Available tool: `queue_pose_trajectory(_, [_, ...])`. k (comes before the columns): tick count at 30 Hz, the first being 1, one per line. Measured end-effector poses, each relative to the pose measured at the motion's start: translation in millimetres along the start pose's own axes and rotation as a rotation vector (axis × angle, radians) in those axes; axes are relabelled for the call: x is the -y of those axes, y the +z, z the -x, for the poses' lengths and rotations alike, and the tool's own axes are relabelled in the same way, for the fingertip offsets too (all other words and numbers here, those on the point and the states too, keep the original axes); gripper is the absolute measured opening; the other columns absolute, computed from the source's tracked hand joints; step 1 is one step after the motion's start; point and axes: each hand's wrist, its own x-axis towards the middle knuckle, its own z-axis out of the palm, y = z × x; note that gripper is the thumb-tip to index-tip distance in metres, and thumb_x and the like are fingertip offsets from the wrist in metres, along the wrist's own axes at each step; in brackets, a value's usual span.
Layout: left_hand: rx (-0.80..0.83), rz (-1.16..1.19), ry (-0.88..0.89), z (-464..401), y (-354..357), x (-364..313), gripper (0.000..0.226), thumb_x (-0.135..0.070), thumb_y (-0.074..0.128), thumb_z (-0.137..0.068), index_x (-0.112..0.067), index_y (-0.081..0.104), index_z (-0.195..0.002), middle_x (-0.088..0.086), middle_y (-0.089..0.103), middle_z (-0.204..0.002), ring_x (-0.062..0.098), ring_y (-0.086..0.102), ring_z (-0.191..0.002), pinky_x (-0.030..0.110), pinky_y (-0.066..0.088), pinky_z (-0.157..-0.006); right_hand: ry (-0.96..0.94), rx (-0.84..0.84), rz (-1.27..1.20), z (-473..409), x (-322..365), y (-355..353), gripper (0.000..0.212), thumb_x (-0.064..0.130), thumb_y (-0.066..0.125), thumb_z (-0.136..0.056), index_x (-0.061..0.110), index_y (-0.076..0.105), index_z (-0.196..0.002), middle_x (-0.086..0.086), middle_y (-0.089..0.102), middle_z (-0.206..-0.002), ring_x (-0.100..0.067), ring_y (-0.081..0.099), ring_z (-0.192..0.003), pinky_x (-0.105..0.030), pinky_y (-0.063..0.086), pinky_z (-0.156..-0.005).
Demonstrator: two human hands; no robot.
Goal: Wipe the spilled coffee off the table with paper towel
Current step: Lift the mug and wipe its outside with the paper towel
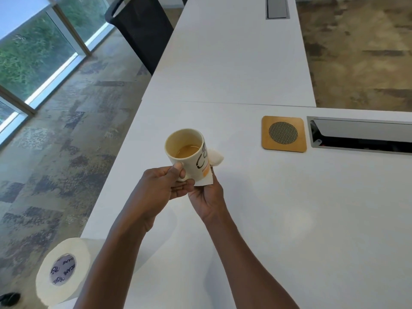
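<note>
Paper towel in right hand; left hand grips mug above white table.

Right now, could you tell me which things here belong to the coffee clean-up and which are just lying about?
Part of the job:
- mug with coffee in it, held by the left hand
- paper towel held against the mug by the right hand
- paper towel roll
- table

Just lying about:
- wooden coaster
- cable tray
- black chair
</note>
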Motion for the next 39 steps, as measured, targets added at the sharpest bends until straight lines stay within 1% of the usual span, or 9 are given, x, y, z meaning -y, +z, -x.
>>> queue_pose_trajectory(3, [0.002, -0.008, 0.004, 2.6, -2.5, 0.9, 0.038, -0.034, 0.053, -0.100, -0.001, 0.069, -0.093, 0.013, 0.079, -0.091, 0.022, 0.077, -0.091, 0.032, 0.060, -0.082, 0.021, 0.012, -0.026, 1.5, -9.4, 0.8, 0.046, 0.020, 0.041, -0.106, 0.000, 0.036, -0.147, -0.024, 0.048, -0.136, -0.032, 0.053, -0.120, -0.037, 0.055, -0.092])
queue_pose_trajectory(7, [0.001, 0.020, 0.005, 4.2, -8.6, 0.9, 0.037, -0.034, 0.053, -0.099, -0.001, 0.068, -0.090, 0.016, 0.078, -0.091, 0.024, 0.077, -0.091, 0.026, 0.062, -0.077, 0.067, 0.028, -0.047, 2.3, -16.5, 7.7, 0.041, 0.018, 0.042, -0.105, -0.001, 0.042, -0.142, -0.024, 0.053, -0.128, -0.032, 0.057, -0.115, -0.037, 0.056, -0.086])
queue_pose_trajectory(15, [-0.027, 0.056, -0.015, 5.0, -16.2, 4.4, 0.035, -0.031, 0.055, -0.098, 0.001, 0.068, -0.090, 0.018, 0.078, -0.094, 0.027, 0.076, -0.093, 0.036, 0.060, -0.087, 0.160, -0.016, -0.080, 0.2, -27.4, 4.5, 0.044, 0.012, 0.037, -0.106, -0.002, 0.032, -0.147, -0.025, 0.053, -0.127, -0.033, 0.058, -0.113, -0.034, 0.055, -0.090])
queue_pose_trajectory(19, [-0.056, 0.093, -0.013, 4.2, -15.8, 7.8, 0.033, -0.027, 0.056, -0.099, 0.003, 0.070, -0.096, 0.017, 0.078, -0.097, 0.027, 0.076, -0.094, 0.037, 0.061, -0.088, 0.195, -0.033, -0.132, 4.7, -29.4, 6.7, 0.040, 0.007, 0.041, -0.102, -0.004, 0.042, -0.140, -0.027, 0.055, -0.126, -0.035, 0.062, -0.109, -0.037, 0.059, -0.083])
queue_pose_trajectory(25, [-0.096, 0.211, 0.019, 2.9, -12.9, 8.1, 0.032, -0.024, 0.057, -0.100, 0.003, 0.066, -0.086, 0.023, 0.075, -0.102, 0.029, 0.076, -0.095, 0.034, 0.061, -0.083, 0.261, -0.057, -0.152, 16.1, -32.6, 4.1, 0.038, 0.003, 0.044, -0.099, -0.009, 0.048, -0.135, -0.030, 0.055, -0.132, -0.038, 0.063, -0.113, -0.040, 0.056, -0.094])
queue_pose_trajectory(28, [-0.104, 0.231, 0.019, 3.0, -14.7, 8.1, 0.032, -0.024, 0.057, -0.099, 0.002, 0.065, -0.083, 0.020, 0.075, -0.105, 0.029, 0.076, -0.096, 0.035, 0.061, -0.085, 0.291, -0.053, -0.167, 20.0, -27.6, -2.1, 0.035, 0.000, 0.043, -0.100, -0.010, 0.052, -0.132, -0.031, 0.053, -0.135, -0.042, 0.060, -0.117, -0.045, 0.056, -0.091])
queue_pose_trajectory(32, [-0.113, 0.222, 0.004, 1.0, -17.4, 9.4, 0.032, -0.024, 0.057, -0.099, 0.002, 0.065, -0.083, 0.021, 0.074, -0.105, 0.027, 0.076, -0.096, 0.035, 0.061, -0.086, 0.294, -0.071, -0.092, 25.0, -13.4, -7.2, 0.029, -0.001, 0.047, -0.095, -0.013, 0.063, -0.116, -0.031, 0.058, -0.128, -0.042, 0.065, -0.109, -0.049, 0.053, -0.094])
queue_pose_trajectory(36, [-0.122, 0.175, 0.001, -3.7, -17.5, 11.6, 0.033, -0.026, 0.056, -0.100, 0.001, 0.065, -0.084, 0.024, 0.073, -0.106, 0.028, 0.075, -0.098, 0.041, 0.055, -0.095, 0.239, -0.104, -0.026, 26.4, 1.6, -16.7, 0.033, 0.000, 0.050, -0.083, -0.011, 0.063, -0.112, -0.031, 0.065, -0.115, -0.041, 0.069, -0.097, -0.048, 0.059, -0.082])
queue_pose_trajectory(39, [-0.122, 0.172, 0.010, -5.7, -16.1, 11.4, 0.034, -0.026, 0.055, -0.101, 0.001, 0.065, -0.083, 0.024, 0.073, -0.106, 0.029, 0.075, -0.099, 0.042, 0.055, -0.096, 0.193, -0.125, 0.053, 23.9, 15.7, -25.1, 0.032, 0.001, 0.052, -0.082, -0.008, 0.066, -0.109, -0.028, 0.066, -0.113, -0.038, 0.069, -0.098, -0.046, 0.058, -0.084])
